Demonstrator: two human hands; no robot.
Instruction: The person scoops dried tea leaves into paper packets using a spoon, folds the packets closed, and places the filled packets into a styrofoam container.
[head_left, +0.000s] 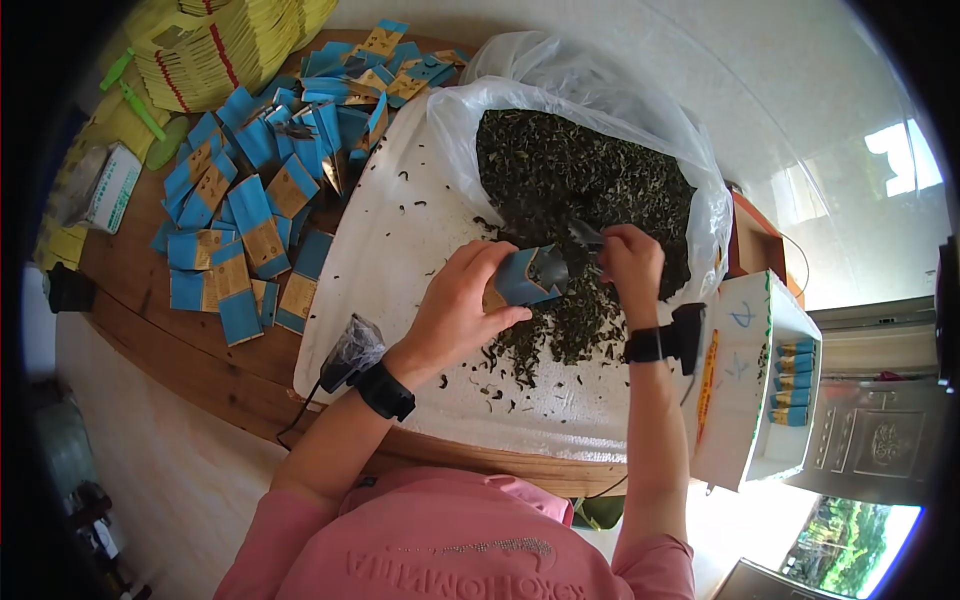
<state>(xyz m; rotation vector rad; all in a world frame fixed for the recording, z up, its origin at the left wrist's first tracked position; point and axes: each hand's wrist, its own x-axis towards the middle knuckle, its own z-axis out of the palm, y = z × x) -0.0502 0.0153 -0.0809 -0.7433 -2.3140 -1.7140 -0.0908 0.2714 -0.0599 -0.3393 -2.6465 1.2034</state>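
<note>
My left hand (458,305) is wrapped round a small blue and tan packet (524,277), whose open mouth faces right. In my right hand (632,262) is a small clear scoop (585,234), pinched by its handle and close to the packet's mouth. Beneath both hands, dark dried leaves (575,165) fill an open clear plastic bag (455,125) and spill onto a white board (375,235). What lies inside the packet is hard to make out.
Many flat blue and tan packets (250,225) lie in a heap on the wooden table (150,350) at left. Yellow baskets (200,60) stand behind them. A white foam box (735,390) with upright packets is at right. A dark wrapped device (352,352) sits near my left wrist.
</note>
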